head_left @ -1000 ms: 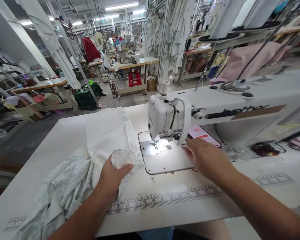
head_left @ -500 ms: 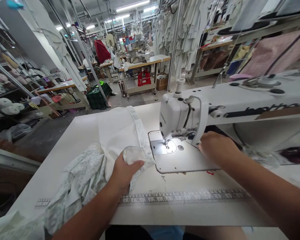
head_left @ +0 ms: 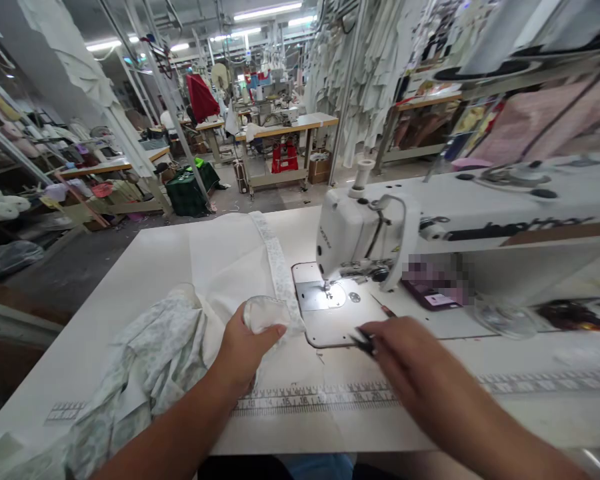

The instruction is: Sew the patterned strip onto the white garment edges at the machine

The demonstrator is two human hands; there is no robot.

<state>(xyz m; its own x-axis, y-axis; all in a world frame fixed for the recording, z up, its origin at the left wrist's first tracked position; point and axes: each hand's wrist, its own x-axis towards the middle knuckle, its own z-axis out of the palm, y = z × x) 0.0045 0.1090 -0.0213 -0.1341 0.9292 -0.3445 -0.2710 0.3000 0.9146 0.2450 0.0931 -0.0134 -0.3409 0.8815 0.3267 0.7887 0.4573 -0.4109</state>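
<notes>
My left hand is closed on the edge of a pale, faintly printed garment, thumb on top of a rounded white piece. The rest of the cloth lies bunched to its left, and a printed strip runs away beyond the fingers. My right hand grips small dark thread snips, slightly blurred, their points facing left over the front of the machine bed. Behind the hands stands a white sewing machine, its needle area lit. A thin pointed tool lies on the bed near my right fingers.
A printed ruler scale crosses the table's front. Beneath the machine arm sit a dark purple case, partly pixelated, and a clear round dish. Farther off are other sewing tables and hanging white cloth.
My right hand has come out from under the machine arm toward me and left, now with the snips in it. My left hand keeps its hold on the garment.
</notes>
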